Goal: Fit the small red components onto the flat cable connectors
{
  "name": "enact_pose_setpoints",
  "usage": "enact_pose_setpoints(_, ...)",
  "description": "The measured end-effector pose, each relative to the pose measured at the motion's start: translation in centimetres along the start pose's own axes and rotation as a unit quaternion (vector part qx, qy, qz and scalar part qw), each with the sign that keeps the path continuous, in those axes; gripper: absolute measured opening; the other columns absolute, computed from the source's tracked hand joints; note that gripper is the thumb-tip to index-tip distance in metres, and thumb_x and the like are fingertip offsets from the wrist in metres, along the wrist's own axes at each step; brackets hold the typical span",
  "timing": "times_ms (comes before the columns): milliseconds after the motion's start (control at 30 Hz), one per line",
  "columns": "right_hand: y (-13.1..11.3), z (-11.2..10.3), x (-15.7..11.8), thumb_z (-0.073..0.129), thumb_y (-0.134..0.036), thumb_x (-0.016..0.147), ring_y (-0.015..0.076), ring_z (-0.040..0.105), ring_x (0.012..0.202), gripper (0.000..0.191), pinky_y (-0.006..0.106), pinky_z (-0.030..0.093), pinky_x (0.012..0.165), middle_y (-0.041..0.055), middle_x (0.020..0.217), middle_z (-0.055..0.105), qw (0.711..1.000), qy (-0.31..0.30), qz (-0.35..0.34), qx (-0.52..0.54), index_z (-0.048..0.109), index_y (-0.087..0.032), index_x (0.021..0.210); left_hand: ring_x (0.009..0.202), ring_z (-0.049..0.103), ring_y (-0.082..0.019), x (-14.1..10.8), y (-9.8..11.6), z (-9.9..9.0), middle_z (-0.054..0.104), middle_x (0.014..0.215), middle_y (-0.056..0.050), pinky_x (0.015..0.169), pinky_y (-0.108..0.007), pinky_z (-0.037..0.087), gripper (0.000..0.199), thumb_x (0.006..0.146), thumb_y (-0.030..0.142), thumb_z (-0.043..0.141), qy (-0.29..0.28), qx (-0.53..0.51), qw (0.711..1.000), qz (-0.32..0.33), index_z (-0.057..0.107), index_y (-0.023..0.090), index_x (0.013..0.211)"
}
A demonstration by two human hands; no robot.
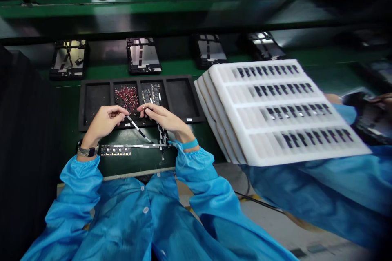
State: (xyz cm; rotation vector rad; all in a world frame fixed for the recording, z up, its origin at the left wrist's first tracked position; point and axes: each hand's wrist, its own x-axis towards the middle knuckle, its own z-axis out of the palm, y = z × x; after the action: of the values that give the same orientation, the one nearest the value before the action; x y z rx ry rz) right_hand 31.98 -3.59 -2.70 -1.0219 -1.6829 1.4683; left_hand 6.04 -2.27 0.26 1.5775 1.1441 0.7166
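Observation:
My left hand [105,122] pinches the upper end of a thin black-and-white strip [138,129] at the front edge of a black compartment tray [196,106]. The strip slants down to the right toward a cluster of dark strips [163,134]. Just right of it, my right hand [162,117] has its fingertips drawn together over the tray; whatever they hold is too small to make out. Many small red parts [126,97] fill the second compartment, and small circuit pieces [151,91] lie in the third. A row of joined boards [116,150] rests on the green bench below my left hand.
Stacked white foam trays [226,130] with rows of dark parts stand at the right. Behind the black tray are several dark devices [143,55]. At the far right, a co-worker's blue sleeve [346,113] and hands show.

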Motion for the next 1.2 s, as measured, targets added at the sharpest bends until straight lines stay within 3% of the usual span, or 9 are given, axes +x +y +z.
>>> enact_pose_setpoints(133, 0.1, 0.1, 0.3, 0.073, -0.055, 0.093, 0.0191, 0.063, 0.079, 0.036, 0.034, 0.053, 0.076, 0.0042, 0.087, 0.071, 0.999, 0.002, 0.009, 0.036, 0.072, -0.020, 0.100, 0.059, 0.058, -0.015, 0.0, 0.1, 0.2, 0.071, 0.072, -0.005, 0.058, -0.027, 0.048, 0.023, 0.080, 0.036, 0.072, -0.010, -0.002, 1.000, 0.002, 0.082, 0.016, 0.089)
enact_pose_setpoints(267, 0.3, 0.5, 0.6, 0.080, -0.049, 0.087, 0.0228, 0.067, 0.089, 0.029, 0.039, 0.055, 0.086, 0.0060, 0.095, 0.075, 0.999, 0.038, -0.009, 0.017, 0.074, -0.021, 0.095, 0.058, 0.058, -0.015, 0.0, 0.0, 0.8, 0.069, 0.069, -0.003, 0.059, -0.026, 0.049, 0.023, 0.081, 0.034, 0.071, -0.022, -0.009, 1.000, -0.001, 0.082, 0.016, 0.090)
enact_pose_setpoints(400, 0.4, 0.7, 0.6, 0.080, -0.046, 0.088, 0.0256, 0.068, 0.101, 0.026, 0.042, 0.053, 0.098, 0.0065, 0.103, 0.076, 0.999, 0.034, -0.029, -0.009, 0.073, -0.022, 0.096, 0.062, 0.060, -0.015, 0.1, -0.3, 1.7, 0.071, 0.072, -0.004, 0.064, -0.028, 0.052, 0.025, 0.082, 0.038, 0.075, -0.016, -0.025, 1.000, -0.005, 0.081, 0.015, 0.090)
enact_pose_setpoints(567, 0.3, 1.1, 0.5, 0.076, -0.042, 0.091, 0.0230, 0.066, 0.097, 0.022, 0.037, 0.051, 0.094, 0.0052, 0.101, 0.073, 0.999, 0.022, -0.030, -0.024, 0.070, -0.020, 0.095, 0.065, 0.061, -0.016, 0.3, -0.6, 2.5, 0.073, 0.077, -0.005, 0.064, -0.028, 0.052, 0.032, 0.082, 0.045, 0.078, -0.012, -0.052, 0.999, -0.003, 0.079, 0.014, 0.089)
enact_pose_setpoints(833, 0.2, 1.5, 0.6, 0.068, -0.040, 0.095, 0.0205, 0.065, 0.092, 0.022, 0.034, 0.051, 0.089, 0.0053, 0.095, 0.072, 0.997, 0.028, -0.041, -0.058, 0.068, -0.018, 0.093, 0.064, 0.058, -0.014, 0.5, -0.8, 3.3, 0.068, 0.072, -0.003, 0.062, -0.026, 0.047, 0.028, 0.083, 0.042, 0.075, -0.020, -0.036, 0.999, 0.014, 0.074, 0.014, 0.082)
enact_pose_setpoints(933, 0.1, 1.7, 0.6, 0.068, -0.042, 0.095, 0.0208, 0.066, 0.090, 0.024, 0.034, 0.053, 0.085, 0.0062, 0.095, 0.074, 0.995, 0.051, -0.038, -0.072, 0.069, -0.018, 0.093, 0.062, 0.059, -0.014, 0.5, -0.9, 3.2, 0.065, 0.072, -0.002, 0.061, -0.026, 0.047, 0.023, 0.084, 0.038, 0.075, -0.033, -0.046, 0.998, 0.011, 0.072, 0.015, 0.086)
enact_pose_setpoints(1067, -0.1, 1.9, 0.3, 0.070, -0.045, 0.095, 0.0177, 0.067, 0.074, 0.026, 0.031, 0.055, 0.071, 0.0053, 0.088, 0.075, 0.998, 0.052, 0.008, -0.024, 0.068, -0.018, 0.094, 0.058, 0.059, -0.012, 0.4, -1.0, 2.2, 0.063, 0.072, 0.002, 0.058, -0.024, 0.048, 0.025, 0.081, 0.028, 0.075, -0.030, -0.094, 0.995, 0.008, 0.066, 0.018, 0.102)
enact_pose_setpoints(1200, -0.3, 2.1, 0.1, 0.072, -0.046, 0.093, 0.0171, 0.068, 0.069, 0.028, 0.029, 0.055, 0.063, 0.0042, 0.082, 0.073, 0.998, 0.043, 0.035, 0.013, 0.067, -0.019, 0.096, 0.059, 0.060, -0.012, 0.3, -0.9, 1.5, 0.067, 0.075, 0.000, 0.059, -0.024, 0.050, 0.026, 0.079, 0.027, 0.078, -0.034, -0.095, 0.995, 0.007, 0.067, 0.017, 0.100)
